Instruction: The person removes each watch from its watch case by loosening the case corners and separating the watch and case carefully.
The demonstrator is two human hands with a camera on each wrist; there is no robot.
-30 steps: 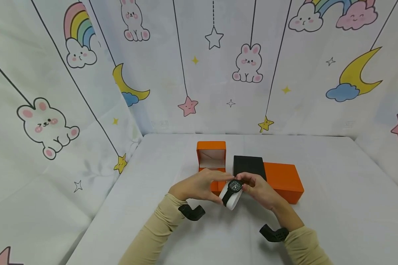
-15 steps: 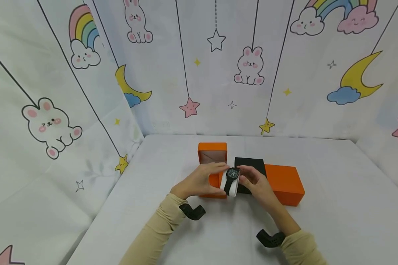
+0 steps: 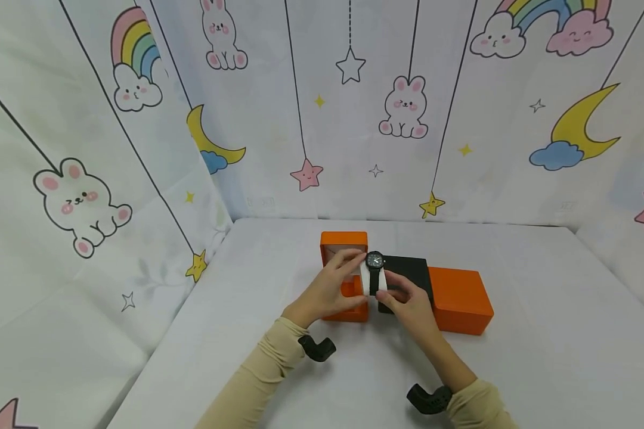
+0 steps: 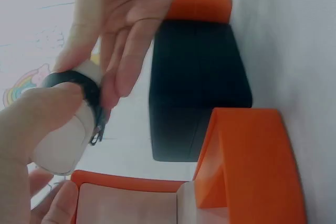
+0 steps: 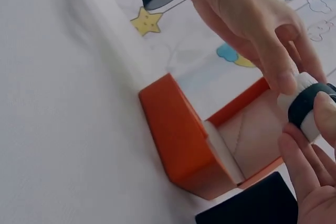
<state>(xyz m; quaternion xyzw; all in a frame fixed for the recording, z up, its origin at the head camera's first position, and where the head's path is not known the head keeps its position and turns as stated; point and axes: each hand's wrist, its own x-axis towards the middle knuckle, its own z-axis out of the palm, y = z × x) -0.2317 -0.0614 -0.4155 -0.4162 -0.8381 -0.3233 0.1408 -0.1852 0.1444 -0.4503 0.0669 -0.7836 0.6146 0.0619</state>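
A wristwatch (image 3: pixel 374 261) with a black strap is wrapped around a white cushion (image 4: pixel 60 145), held up in front of the open orange box. My left hand (image 3: pixel 327 291) grips the cushion by its left end, thumb below and fingers above. From the other side, my right hand (image 3: pixel 414 305) pinches the cushion and strap near the lower right. The left wrist view shows a metal buckle (image 4: pixel 96 135) on the strap. The open orange watch box (image 3: pixel 344 238) has its lid raised and a pale lining; my left hand partly covers it.
A black box (image 3: pixel 408 273) stands just right of the open box. Against its right side is a shut orange box (image 3: pixel 458 292). All rest on a white-covered table (image 3: pixel 542 333), with a patterned cloth backdrop (image 3: pixel 268 119) behind.
Both hands have raised the watch and cushion away from me, toward the open box's right side. The watch has turned from slanted to nearly upright, and my right fingers have shifted lower on it.
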